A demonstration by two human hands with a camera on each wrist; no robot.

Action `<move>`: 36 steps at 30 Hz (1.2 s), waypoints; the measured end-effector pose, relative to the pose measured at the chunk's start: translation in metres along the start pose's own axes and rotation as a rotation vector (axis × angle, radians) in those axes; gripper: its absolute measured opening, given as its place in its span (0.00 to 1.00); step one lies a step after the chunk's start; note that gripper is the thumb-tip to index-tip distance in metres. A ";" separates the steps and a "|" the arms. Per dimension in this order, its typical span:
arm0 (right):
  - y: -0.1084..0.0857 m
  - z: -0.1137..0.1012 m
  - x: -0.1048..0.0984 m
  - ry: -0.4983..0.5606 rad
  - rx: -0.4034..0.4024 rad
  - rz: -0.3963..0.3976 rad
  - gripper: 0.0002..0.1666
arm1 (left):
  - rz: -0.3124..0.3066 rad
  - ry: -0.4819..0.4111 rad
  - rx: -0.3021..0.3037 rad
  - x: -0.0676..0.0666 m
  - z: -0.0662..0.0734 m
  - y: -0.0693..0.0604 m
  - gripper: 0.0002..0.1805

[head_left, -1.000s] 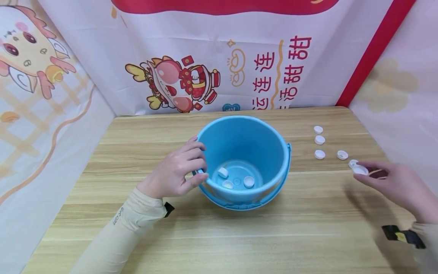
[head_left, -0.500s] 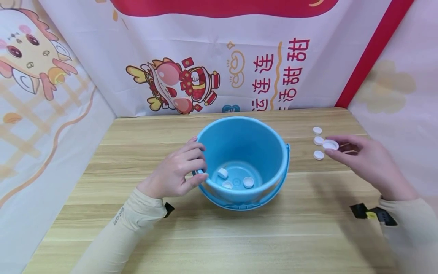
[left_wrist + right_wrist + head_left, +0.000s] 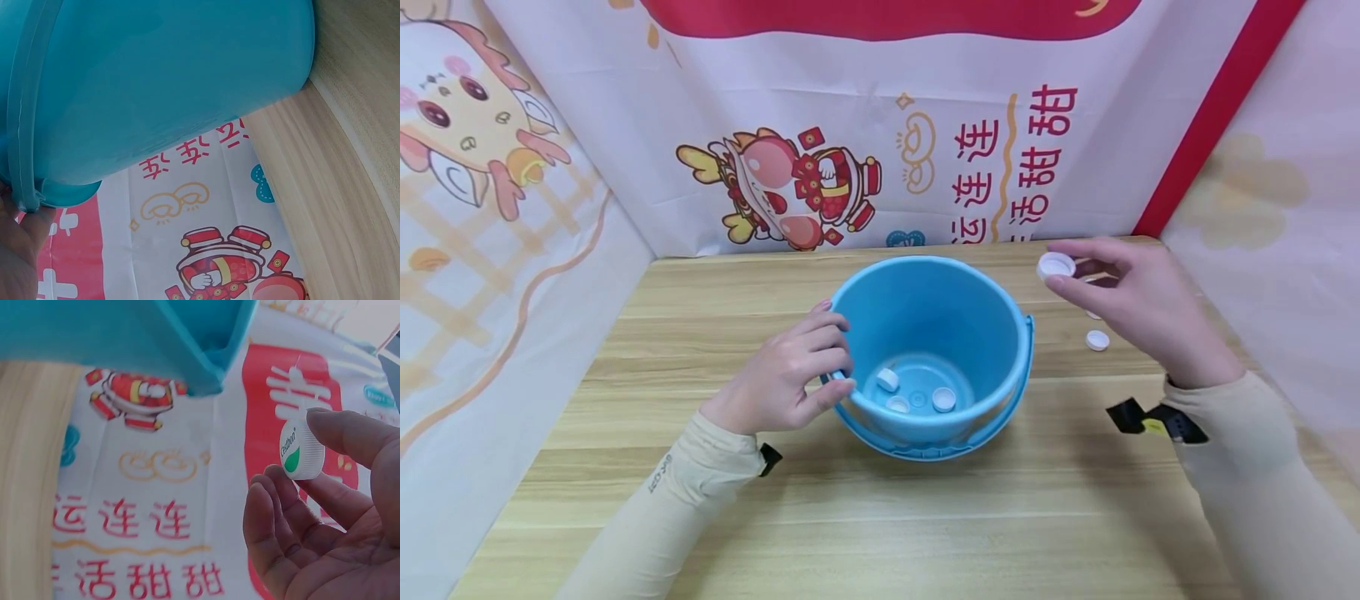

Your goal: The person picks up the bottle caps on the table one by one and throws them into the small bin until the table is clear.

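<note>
A blue bucket (image 3: 928,312) stands on the table, and several white bottle caps, one of them a bottle cap (image 3: 943,399), lie on its floor. My left hand (image 3: 793,367) grips the bucket's left rim, fingers curled over the edge. To the right of the bucket, above the table, my right hand (image 3: 1138,304) pinches a white bottle cap (image 3: 1056,267) between thumb and fingers. In the right wrist view this cap (image 3: 302,450) shows a ribbed side and a green mark on its top. The bucket wall (image 3: 169,81) fills much of the left wrist view.
A loose bottle cap (image 3: 1097,340) lies on the wooden table (image 3: 880,533) below the right hand; other caps behind that hand are partly hidden. The bucket's handle (image 3: 925,454) hangs down at its front. A printed cloth (image 3: 842,75) rises behind the table.
My right hand has carried the pinched bottle cap leftward and away from me, from the table's right side toward the bucket. The left hand and the bucket have stayed in place.
</note>
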State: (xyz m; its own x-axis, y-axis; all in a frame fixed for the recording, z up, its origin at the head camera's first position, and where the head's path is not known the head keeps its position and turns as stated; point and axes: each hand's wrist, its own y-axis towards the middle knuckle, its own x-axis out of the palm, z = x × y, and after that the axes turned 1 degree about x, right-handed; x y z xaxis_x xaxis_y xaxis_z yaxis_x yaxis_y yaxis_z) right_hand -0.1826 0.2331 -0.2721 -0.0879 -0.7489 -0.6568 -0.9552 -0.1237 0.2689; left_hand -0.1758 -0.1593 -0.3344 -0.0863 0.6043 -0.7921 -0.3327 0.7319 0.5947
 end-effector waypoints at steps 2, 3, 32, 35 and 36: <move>0.004 -0.010 0.002 -0.002 -0.012 -0.011 0.29 | 0.000 -0.001 -0.001 0.000 0.000 0.000 0.27; 0.006 -0.014 0.004 -0.002 -0.013 -0.019 0.30 | -0.001 -0.002 -0.003 0.000 0.000 0.000 0.27; 0.035 -0.077 0.040 0.089 -0.207 -0.173 0.27 | -0.005 -0.005 -0.006 0.000 -0.001 -0.001 0.26; 0.036 -0.077 0.042 0.085 -0.203 -0.180 0.26 | -0.007 -0.004 -0.008 0.000 -0.002 -0.002 0.26; 0.036 -0.077 0.043 0.084 -0.204 -0.182 0.27 | -0.009 -0.004 -0.010 0.000 -0.002 -0.002 0.26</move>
State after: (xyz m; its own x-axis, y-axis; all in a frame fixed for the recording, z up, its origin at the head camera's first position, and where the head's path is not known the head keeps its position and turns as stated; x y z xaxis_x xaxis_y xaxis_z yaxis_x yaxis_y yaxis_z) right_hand -0.1990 0.1466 -0.2364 0.1115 -0.7528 -0.6487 -0.8758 -0.3829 0.2939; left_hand -0.1767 -0.1609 -0.3359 -0.0798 0.5992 -0.7966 -0.3425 0.7340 0.5865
